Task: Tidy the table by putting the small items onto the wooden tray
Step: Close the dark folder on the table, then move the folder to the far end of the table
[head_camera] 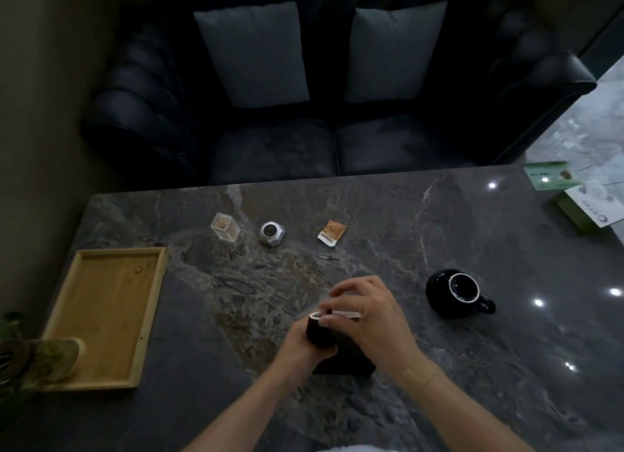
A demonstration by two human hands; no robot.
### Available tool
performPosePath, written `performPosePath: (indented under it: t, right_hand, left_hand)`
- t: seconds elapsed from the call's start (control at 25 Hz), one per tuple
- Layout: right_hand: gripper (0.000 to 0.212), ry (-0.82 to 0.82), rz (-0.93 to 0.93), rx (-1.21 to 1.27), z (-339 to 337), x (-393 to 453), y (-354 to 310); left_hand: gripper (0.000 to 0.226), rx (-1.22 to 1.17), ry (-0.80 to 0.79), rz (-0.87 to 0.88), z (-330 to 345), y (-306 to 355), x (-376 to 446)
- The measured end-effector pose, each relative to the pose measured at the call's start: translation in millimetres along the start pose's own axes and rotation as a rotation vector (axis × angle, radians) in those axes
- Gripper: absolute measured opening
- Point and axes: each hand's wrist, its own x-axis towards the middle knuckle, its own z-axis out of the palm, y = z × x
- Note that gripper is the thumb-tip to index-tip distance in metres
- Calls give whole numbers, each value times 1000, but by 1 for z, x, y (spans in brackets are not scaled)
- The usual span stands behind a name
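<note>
Both of my hands hold a black box with a white rim just above the dark marble table. My left hand grips its lower left side. My right hand covers its top, fingers curled over the rim. The wooden tray lies at the table's left edge. Farther back on the table are a clear toothpick holder, a silver faceted item and a brown sachet. A black cup lies to the right of my hands.
A glass vessel with greenery stands on the tray's near left corner. Green and white cards and a box sit at the far right corner. A dark sofa with two cushions stands behind the table.
</note>
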Motion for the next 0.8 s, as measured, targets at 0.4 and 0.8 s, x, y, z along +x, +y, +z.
performPosePath:
  t: [0.4,0.8]
  right_hand:
    - [63,-94,764,682,-26,-52,81]
    - [24,292,843,736,-71,-157,92]
  left_hand:
    - [46,-241,-284,-334,3,32,28]
    - [39,-105,-520,-443,99,36,26]
